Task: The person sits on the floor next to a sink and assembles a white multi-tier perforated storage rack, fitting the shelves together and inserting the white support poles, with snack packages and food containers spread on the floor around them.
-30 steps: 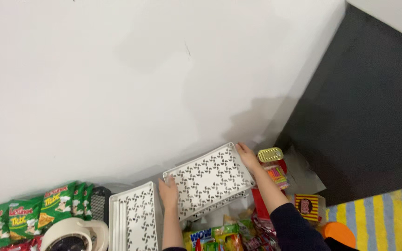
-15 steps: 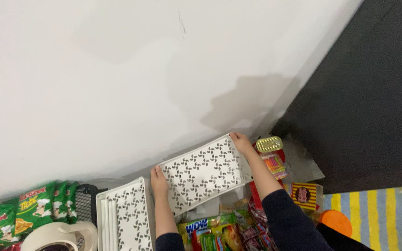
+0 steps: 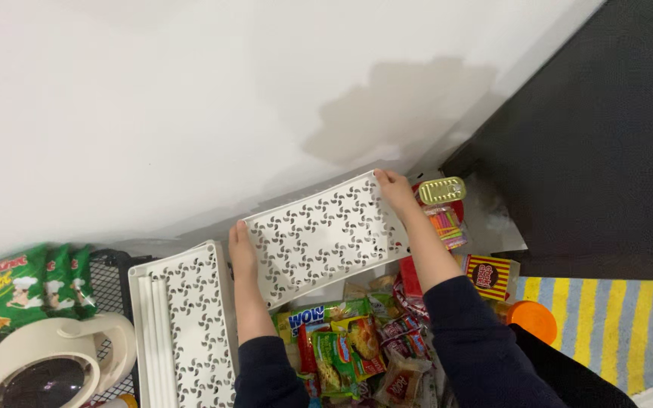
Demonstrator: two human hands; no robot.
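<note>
Both my hands hold a white plastic tray [image 3: 319, 238] with a cut-out pattern, tilted up against the white wall. My left hand [image 3: 241, 253] grips its left end and my right hand [image 3: 396, 189] grips its upper right corner. Below the tray lies a heap of colourful snack packets [image 3: 349, 347], partly hidden by my dark sleeves. A second white patterned tray [image 3: 187, 325] lies flat just left of my left forearm.
Green snack bags [image 3: 20, 283] and a cream jug [image 3: 47, 366] sit at the lower left on a black wire rack [image 3: 111, 283]. A gold tin [image 3: 441, 190], a striped box [image 3: 487, 273] and an orange lid [image 3: 532, 319] lie right. A striped rug [image 3: 614, 325] borders the dark floor.
The view has shifted down and right, so the tray and my hands sit a little higher in view. The tray stays held in both hands, tilted much as before.
</note>
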